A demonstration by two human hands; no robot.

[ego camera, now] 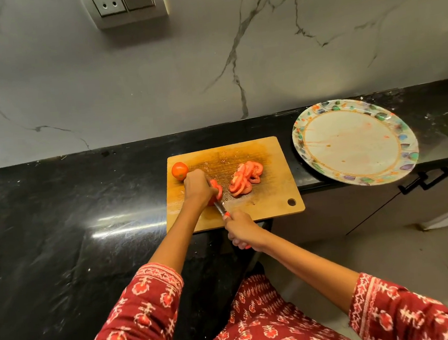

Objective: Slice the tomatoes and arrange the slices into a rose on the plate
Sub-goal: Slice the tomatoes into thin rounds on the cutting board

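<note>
Left hand clamps the half-cut tomato mid-board to steady it, right hand grips the knife slicing, slices piled right (nearer the bare plate, frame right), whole tomato parked left.

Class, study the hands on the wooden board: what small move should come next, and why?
Probably draw the orange-handled knife down through the red tomato that the left hand steadies, freeing another slice. The right hand grips the handle with the blade at the fruit; a pile of cut slices lies beside it, and the patterned round plate holds no slices yet.
</note>
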